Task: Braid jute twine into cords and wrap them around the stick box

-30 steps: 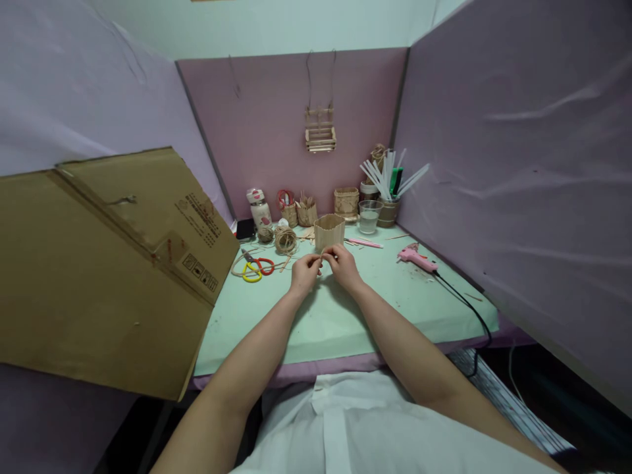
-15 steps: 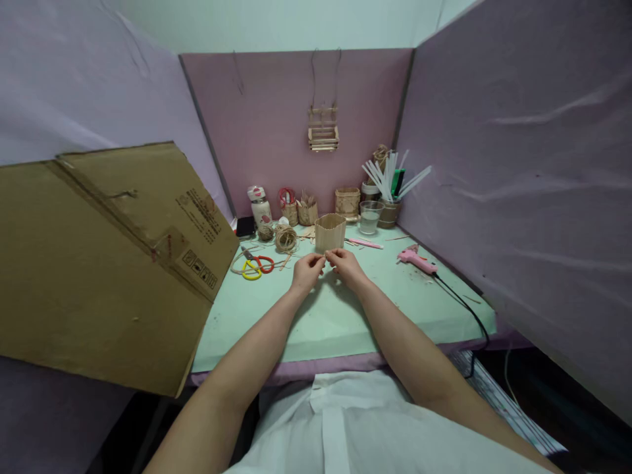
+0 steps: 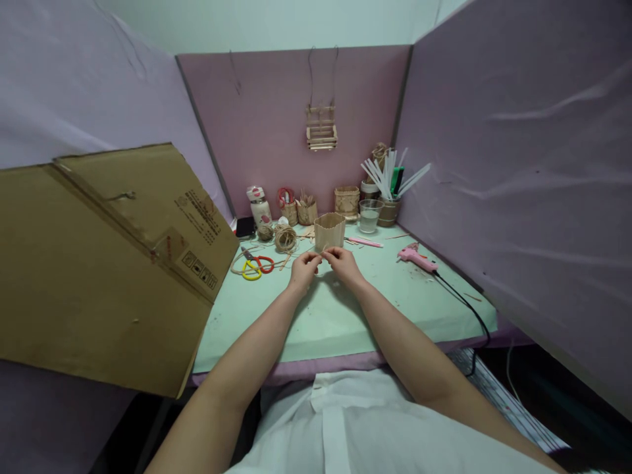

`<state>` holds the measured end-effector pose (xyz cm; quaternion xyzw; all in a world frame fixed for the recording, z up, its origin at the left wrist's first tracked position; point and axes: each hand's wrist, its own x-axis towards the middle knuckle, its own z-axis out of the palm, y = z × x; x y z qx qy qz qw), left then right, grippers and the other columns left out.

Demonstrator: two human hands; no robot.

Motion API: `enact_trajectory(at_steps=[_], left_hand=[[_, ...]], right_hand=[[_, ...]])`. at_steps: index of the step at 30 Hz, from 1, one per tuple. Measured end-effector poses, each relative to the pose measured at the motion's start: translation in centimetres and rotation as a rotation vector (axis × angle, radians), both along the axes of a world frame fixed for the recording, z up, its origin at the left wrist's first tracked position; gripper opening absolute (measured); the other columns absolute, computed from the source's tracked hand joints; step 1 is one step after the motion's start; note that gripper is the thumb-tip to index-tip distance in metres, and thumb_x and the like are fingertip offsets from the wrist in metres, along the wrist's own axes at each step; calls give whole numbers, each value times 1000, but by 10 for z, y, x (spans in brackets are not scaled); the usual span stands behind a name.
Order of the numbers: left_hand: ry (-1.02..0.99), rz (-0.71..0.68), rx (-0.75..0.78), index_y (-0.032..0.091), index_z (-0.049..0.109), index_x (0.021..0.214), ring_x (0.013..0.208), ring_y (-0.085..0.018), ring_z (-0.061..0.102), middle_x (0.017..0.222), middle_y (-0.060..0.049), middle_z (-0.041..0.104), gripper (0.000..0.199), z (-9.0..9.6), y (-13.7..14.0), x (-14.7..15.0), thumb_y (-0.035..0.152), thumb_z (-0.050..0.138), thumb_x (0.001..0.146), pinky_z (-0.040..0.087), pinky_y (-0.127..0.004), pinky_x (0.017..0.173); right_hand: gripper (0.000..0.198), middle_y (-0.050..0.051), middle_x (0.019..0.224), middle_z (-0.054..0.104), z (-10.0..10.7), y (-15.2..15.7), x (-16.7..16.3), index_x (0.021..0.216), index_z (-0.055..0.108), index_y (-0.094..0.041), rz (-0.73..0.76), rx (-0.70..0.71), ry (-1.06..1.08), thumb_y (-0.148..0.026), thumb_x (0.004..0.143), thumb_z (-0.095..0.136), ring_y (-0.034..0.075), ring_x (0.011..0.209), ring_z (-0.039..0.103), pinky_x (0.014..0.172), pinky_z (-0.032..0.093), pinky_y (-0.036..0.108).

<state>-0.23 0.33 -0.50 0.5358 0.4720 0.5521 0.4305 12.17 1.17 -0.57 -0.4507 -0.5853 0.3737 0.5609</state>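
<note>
My left hand (image 3: 305, 271) and my right hand (image 3: 343, 264) meet over the middle of the table, both closed in a pinch. Their fingertips nearly touch, around something thin and small that I cannot make out. Just beyond them stands a pale wooden-stick holder (image 3: 329, 230), upright with a wavy rim; the right fingers partly cover its foot. A ball of twine (image 3: 285, 238) lies to the left of the holder, with loose strands about it. Scissors (image 3: 257, 264) with red and yellow handles rest left of my left hand.
A pink glue gun (image 3: 417, 259) with a black cable lies at the right. Along the back stand a cup of water (image 3: 369, 217), a pot with white glue sticks (image 3: 390, 209), a woven holder (image 3: 347, 202) and a bottle (image 3: 259, 207). A large cardboard sheet (image 3: 113, 276) leans at the left.
Both hands have shifted slightly left, still pinched close together. The holder, twine, scissors and glue gun stay where they were.
</note>
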Motion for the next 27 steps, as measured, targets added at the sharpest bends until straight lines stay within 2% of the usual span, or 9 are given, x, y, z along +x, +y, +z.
enact_trajectory(at_steps=[6,11,17,21,27], left_hand=[[-16,25,-3,15,63,69,47,-8,42,54,3,53,16,0,1,1,31,62,64,29,-22,47],[-79,35,-8,15,63,72,50,-8,45,56,3,54,17,-3,3,2,28,65,61,32,-22,50],[-187,-7,-49,14,61,71,48,-7,42,54,3,52,17,-2,3,3,25,66,60,29,-22,49],[-251,-50,-98,13,61,71,48,-6,42,56,3,53,20,1,1,3,24,69,57,29,-21,48],[-317,-123,-188,14,58,69,50,-6,44,54,3,52,18,3,-1,3,20,68,56,29,-21,48]], right_hand=[[28,2,65,62,-2,0,0,76,66,-15,-30,5,-52,-40,72,54,15,63,52,62,41,27],[29,3,65,63,-5,2,0,76,67,-15,-39,14,-89,-40,73,53,15,63,53,61,41,27],[27,3,68,64,-6,3,0,76,67,-16,-37,-1,-111,-38,74,52,14,60,52,59,41,26],[27,2,62,61,-5,1,0,74,67,-16,-36,-9,-124,-38,74,52,14,59,51,57,40,25],[28,1,62,60,-1,-2,-1,76,65,-15,-32,-11,-63,-40,73,52,13,57,51,56,40,24]])
